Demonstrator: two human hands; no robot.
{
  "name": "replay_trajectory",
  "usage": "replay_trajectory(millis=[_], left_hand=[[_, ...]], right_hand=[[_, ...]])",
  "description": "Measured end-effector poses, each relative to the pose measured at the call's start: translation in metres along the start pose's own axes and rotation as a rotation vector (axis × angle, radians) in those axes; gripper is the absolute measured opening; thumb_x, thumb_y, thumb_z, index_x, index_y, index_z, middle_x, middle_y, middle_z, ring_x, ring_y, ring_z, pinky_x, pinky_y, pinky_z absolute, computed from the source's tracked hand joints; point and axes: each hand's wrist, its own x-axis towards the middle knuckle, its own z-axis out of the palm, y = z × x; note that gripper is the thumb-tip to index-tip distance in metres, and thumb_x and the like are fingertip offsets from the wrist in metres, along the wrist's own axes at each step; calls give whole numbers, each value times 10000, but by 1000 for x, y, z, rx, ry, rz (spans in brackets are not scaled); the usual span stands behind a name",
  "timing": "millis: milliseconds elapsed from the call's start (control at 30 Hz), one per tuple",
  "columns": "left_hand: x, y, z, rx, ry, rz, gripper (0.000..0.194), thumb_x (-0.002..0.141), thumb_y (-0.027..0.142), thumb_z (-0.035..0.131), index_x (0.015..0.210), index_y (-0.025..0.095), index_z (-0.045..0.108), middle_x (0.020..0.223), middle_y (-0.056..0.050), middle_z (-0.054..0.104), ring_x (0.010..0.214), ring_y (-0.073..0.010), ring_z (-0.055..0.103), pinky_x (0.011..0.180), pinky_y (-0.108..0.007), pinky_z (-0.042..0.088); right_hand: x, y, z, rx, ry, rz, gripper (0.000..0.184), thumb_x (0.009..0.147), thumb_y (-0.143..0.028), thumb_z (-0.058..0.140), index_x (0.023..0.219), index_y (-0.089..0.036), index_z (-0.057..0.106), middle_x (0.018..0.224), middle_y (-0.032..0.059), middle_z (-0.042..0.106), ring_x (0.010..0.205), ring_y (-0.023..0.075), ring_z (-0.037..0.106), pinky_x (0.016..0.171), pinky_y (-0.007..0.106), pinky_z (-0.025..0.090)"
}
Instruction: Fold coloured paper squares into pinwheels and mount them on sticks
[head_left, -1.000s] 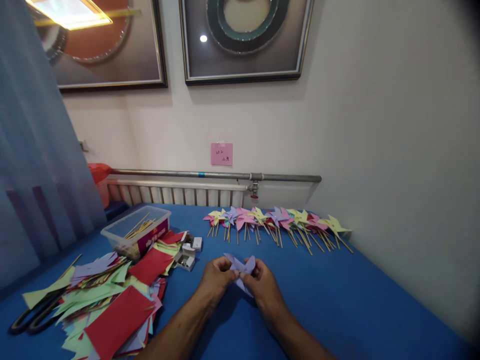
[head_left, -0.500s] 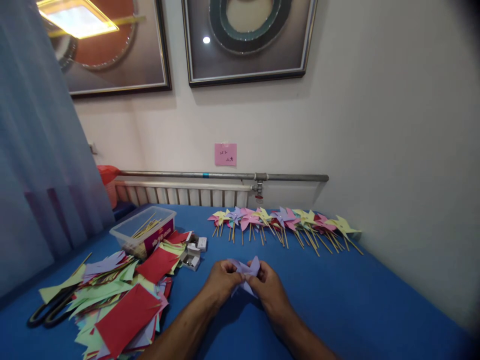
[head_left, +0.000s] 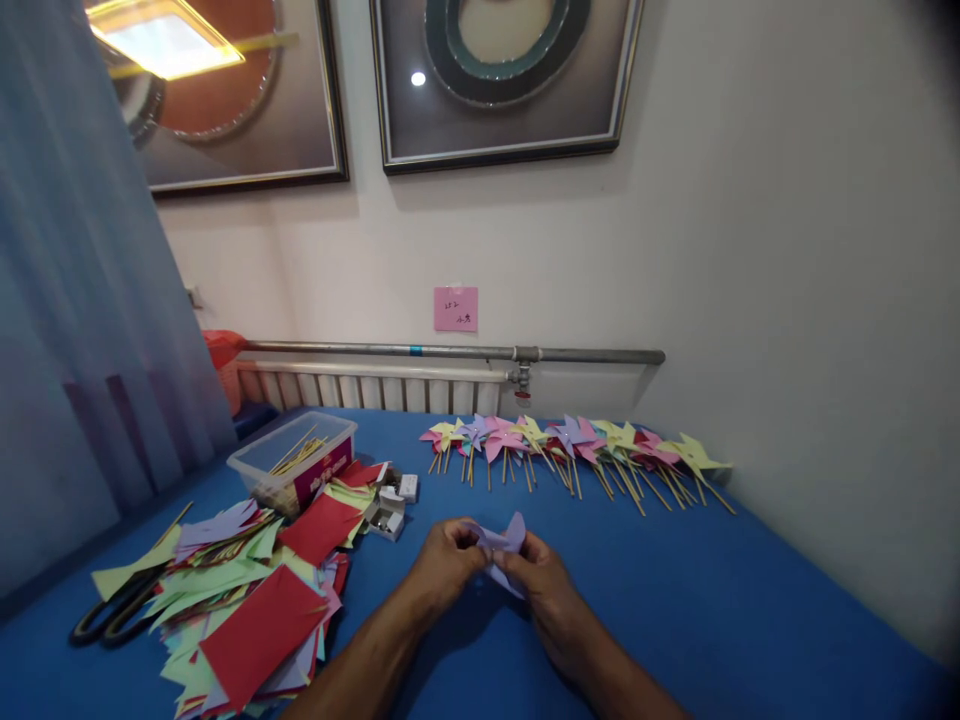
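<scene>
A lavender paper pinwheel [head_left: 511, 534], its blades partly folded in, is held above the blue table by both hands. My left hand [head_left: 444, 565] pinches its left side, thumb near the centre. From the right, my right hand [head_left: 546, 585] grips the other side, and the two thumbs nearly meet at the middle. Fingers cover much of the paper, so whether a pin is in it cannot be seen. Left of the hands stand small open white boxes [head_left: 387, 518] holding tiny metal pieces.
Finished pinwheels on sticks [head_left: 570, 440] lie in a row at the back. Cut paper sheets [head_left: 262, 630] are piled at left beside black-handled scissors [head_left: 124, 610]. A clear plastic tub [head_left: 255, 462] contains wooden sticks. Behind the blue table [head_left: 675, 620] run a radiator and pipe [head_left: 465, 352].
The lavender paper is turned slightly and its lower left blade no longer shows. The hands stay together with thumbs at its centre. The whole view has shifted a little.
</scene>
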Motion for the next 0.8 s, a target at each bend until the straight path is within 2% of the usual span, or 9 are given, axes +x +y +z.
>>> replay_trajectory(millis=[167, 367, 433, 500, 567, 633, 733, 800], left_hand=[[0, -1, -2, 7, -8, -59, 221, 552, 317, 774, 666, 160, 669, 556, 43, 555, 519, -92, 428, 550, -249, 290], [-2, 3, 1, 15, 21, -70, 205, 538, 293, 738, 690, 163, 690, 569, 29, 576, 522, -105, 459, 543, -250, 320], [-3, 9, -2, 13, 78, -34, 261, 535, 294, 748, 759, 162, 724, 633, 2, 640, 562, -123, 517, 569, -253, 373], [-5, 22, -10, 30, 189, 41, 312, 555, 326, 762, 822, 165, 741, 735, -39, 712, 637, -153, 592, 623, -265, 439], [-8, 42, -26, 86, 341, 143, 347, 606, 388, 760, 871, 164, 751, 831, -75, 761, 721, -187, 652, 681, -284, 491], [-10, 67, -53, 215, 499, 218, 388, 676, 444, 732, 946, 168, 763, 871, -76, 780, 754, -210, 676, 700, -302, 518], [-6, 107, -107, 518, 677, 311, 375, 751, 461, 665, 973, 179, 777, 903, -64, 791, 817, -241, 702, 737, -316, 533], [3, 128, -148, 744, 753, 276, 332, 812, 409, 594, 969, 187, 784, 870, -67, 792, 841, -266, 718, 720, -313, 522]], right_hand=[[13, 15, -10, -82, 39, -32, 439, 582, -447, 939, 884, -168, 785, 765, 31, 761, 700, 195, 643, 689, 307, 478], [7, 10, -9, -115, 49, -54, 383, 649, -417, 892, 926, -175, 785, 838, 46, 786, 782, 232, 679, 740, 324, 511], [4, 8, -7, -106, 44, -54, 379, 662, -422, 888, 934, -178, 788, 869, 52, 796, 811, 246, 696, 762, 332, 523], [4, 8, -5, -83, 29, -52, 376, 672, -422, 884, 947, -181, 795, 887, 57, 804, 839, 255, 712, 788, 339, 530], [5, 9, -4, -52, 27, -44, 381, 669, -397, 880, 975, -184, 805, 908, 59, 812, 842, 247, 720, 797, 336, 527], [5, 8, -3, -30, 47, -32, 396, 653, -364, 878, 998, -182, 814, 926, 60, 816, 817, 229, 712, 793, 328, 518], [5, 6, -3, -32, 78, -24, 382, 647, -339, 865, 992, -180, 824, 914, 50, 810, 784, 202, 682, 783, 315, 500], [5, 5, -3, -45, 79, -23, 354, 658, -339, 851, 974, -182, 826, 876, 36, 795, 766, 191, 661, 763, 304, 482]])
